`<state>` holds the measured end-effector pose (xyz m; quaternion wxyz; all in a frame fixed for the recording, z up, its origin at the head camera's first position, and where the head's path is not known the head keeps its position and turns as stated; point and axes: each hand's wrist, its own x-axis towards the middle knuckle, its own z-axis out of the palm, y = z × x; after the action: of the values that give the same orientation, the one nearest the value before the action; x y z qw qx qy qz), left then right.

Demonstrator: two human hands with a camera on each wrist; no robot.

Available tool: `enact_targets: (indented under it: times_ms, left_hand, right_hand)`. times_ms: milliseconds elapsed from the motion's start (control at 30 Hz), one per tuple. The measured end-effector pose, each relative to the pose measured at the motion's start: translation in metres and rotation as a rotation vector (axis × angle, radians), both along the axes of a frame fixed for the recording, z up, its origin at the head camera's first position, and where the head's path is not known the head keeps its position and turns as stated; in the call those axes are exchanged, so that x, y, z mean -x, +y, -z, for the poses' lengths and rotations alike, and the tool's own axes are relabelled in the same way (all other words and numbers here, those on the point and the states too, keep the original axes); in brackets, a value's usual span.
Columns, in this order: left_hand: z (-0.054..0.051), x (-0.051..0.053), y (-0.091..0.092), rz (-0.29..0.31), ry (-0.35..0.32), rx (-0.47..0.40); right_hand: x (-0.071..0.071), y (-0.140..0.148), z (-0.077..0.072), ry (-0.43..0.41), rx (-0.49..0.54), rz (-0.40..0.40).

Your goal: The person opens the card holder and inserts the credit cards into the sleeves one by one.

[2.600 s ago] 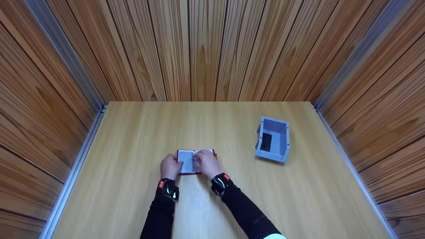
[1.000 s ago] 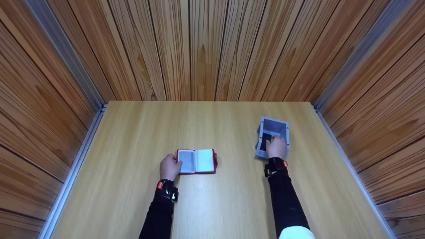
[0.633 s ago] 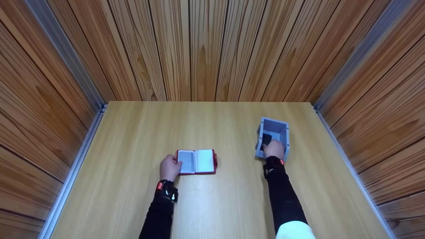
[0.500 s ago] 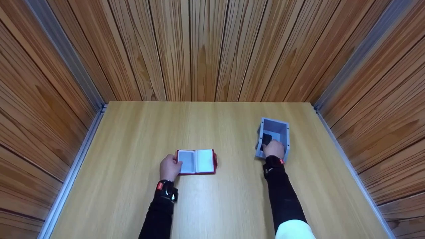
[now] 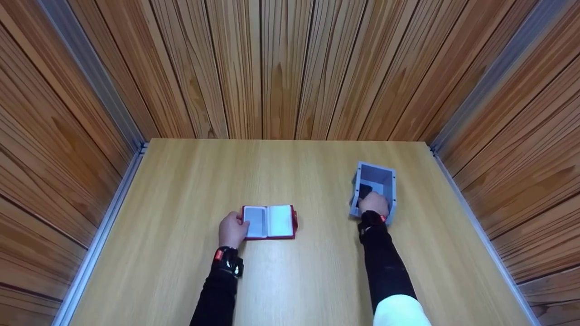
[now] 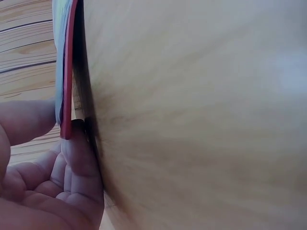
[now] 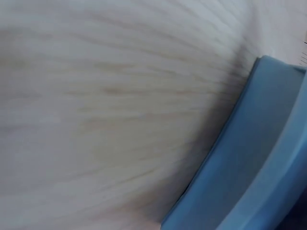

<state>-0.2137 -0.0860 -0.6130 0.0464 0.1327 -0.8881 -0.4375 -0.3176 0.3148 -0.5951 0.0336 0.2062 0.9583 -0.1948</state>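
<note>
A red-covered booklet (image 5: 280,222) with pale clear pages lies spread on the table. My left hand (image 5: 232,230) pinches its left edge, thumb on top; in the left wrist view the fingers of my left hand (image 6: 72,177) are under the red cover (image 6: 68,72). My right hand (image 5: 374,203) reaches inside a blue-grey bin (image 5: 393,181), over a dark object (image 5: 364,190) at its left side. Its fingertips are hidden, so its hold cannot be told. The right wrist view shows the bin's outer wall (image 7: 240,143) but no hand.
The wooden table (image 5: 308,280) is bounded by plank walls (image 5: 281,68) at the back and sides, with metal rails (image 5: 104,210) along its side edges. Table surface lies between the booklet and the bin.
My right hand has gone from the booklet to the bin at the right, then slightly down and left within it. My left hand keeps its pinch on the booklet. The head view has shifted slightly.
</note>
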Motion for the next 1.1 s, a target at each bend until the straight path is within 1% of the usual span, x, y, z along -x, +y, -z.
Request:
enact_targets:
  times_ms: [200, 300, 567, 767, 900, 1000, 1100]
  left_hand:
    - [0.0021, 0.0000, 0.0004, -0.005, 0.038, 0.013]
    - [0.0028, 0.0005, 0.0004, -0.011, 0.048, 0.013]
    - [0.0018, 0.0005, 0.0008, -0.009, -0.016, -0.014]
    - [0.0007, -0.0001, 0.0010, -0.007, 0.001, -0.007]
    - [0.0013, -0.0002, 0.0007, -0.008, 0.021, 0.003]
    - [0.0016, -0.0002, 0.0005, -0.005, 0.039, 0.014]
    - [0.0016, -0.0003, 0.0004, -0.002, 0.049, 0.022]
  right_hand:
    - [0.0033, -0.0008, 0.0005, 0.007, 0.005, 0.024]
    - [0.0043, -0.0011, 0.0008, 0.016, 0.012, 0.032]
    - [0.0053, -0.0011, 0.0025, 0.035, 0.043, 0.065]
    - [0.0022, -0.0030, 0.0014, 0.061, 0.060, 0.097]
    - [-0.0001, -0.0043, 0.0004, 0.104, 0.088, 0.117]
    - [-0.0017, -0.0039, -0.0001, 0.140, 0.106, 0.108]
    - [-0.0029, -0.0022, -0.0006, 0.173, 0.100, 0.070]
